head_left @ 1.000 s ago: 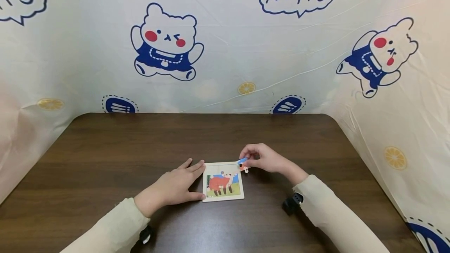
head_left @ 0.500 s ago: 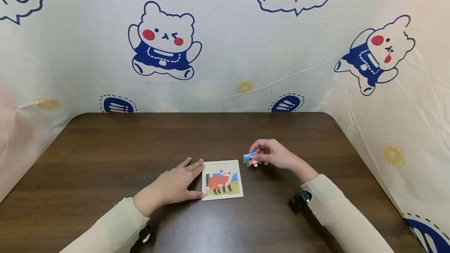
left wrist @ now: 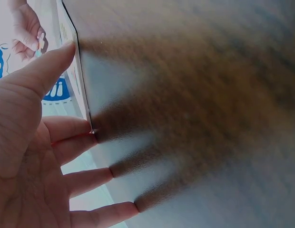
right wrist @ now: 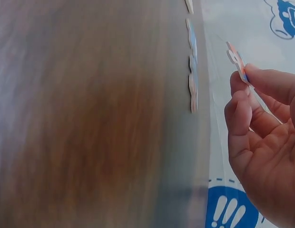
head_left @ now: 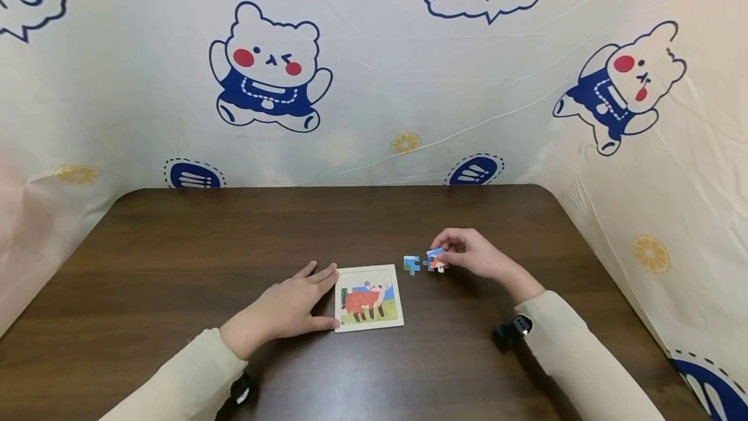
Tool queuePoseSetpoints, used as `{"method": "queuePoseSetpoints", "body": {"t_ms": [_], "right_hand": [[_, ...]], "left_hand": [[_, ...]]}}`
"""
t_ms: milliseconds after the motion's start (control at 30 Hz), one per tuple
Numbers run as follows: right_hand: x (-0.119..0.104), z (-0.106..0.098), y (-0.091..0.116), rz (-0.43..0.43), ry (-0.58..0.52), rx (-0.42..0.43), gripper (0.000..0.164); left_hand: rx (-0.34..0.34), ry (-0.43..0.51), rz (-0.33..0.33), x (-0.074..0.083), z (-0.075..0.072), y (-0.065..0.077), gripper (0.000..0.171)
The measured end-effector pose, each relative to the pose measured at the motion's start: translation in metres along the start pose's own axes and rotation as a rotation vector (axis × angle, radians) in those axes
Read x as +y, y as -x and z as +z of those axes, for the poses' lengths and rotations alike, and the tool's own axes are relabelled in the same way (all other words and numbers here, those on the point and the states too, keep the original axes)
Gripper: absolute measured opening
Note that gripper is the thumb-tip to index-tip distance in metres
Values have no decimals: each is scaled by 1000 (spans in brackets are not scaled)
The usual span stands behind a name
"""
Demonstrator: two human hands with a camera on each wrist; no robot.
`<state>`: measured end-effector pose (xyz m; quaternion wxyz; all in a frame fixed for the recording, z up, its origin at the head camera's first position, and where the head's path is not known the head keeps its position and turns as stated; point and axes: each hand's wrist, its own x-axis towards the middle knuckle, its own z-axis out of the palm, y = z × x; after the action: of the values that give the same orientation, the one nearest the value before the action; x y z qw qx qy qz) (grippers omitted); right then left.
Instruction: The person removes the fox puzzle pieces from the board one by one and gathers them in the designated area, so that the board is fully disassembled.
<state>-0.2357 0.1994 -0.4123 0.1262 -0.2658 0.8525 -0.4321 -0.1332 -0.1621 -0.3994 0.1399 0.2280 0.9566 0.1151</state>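
Note:
My left hand (head_left: 290, 308) lies with spread fingers at the left side of a small pale puzzle tray (head_left: 400, 297). Its thumb and a fingertip touch the tray's edge, also seen in the left wrist view. A picture of a red-orange animal on grass fills the tray's lower part; the upper strip is bare. To the right of the tray, my right hand (head_left: 471, 253) pinches a jigsaw piece (right wrist: 237, 61) between thumb and fingers, raised off the table in the right wrist view. A blue and green jigsaw piece (head_left: 411, 264) lies between tray and right hand.
Jigsaw pieces (right wrist: 192, 40) show edge-on along the tabletop in the right wrist view. The dark wooden table (head_left: 263, 226) meets a printed cloth (head_left: 362, 83) at its back and sides.
My right hand has moved right, away from the tray, with a piece in its fingers. The blue and green piece now lies apart, left of that hand. My left hand stays at the tray.

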Motion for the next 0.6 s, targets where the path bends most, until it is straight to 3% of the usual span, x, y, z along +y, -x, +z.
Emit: {"method": "queuePoseSetpoints", "body": {"t_ms": [600], "right_hand": [[26,-26,23,49,0,23,14]], "left_hand": [[10,0,-14,0,2,-3,86]]}}
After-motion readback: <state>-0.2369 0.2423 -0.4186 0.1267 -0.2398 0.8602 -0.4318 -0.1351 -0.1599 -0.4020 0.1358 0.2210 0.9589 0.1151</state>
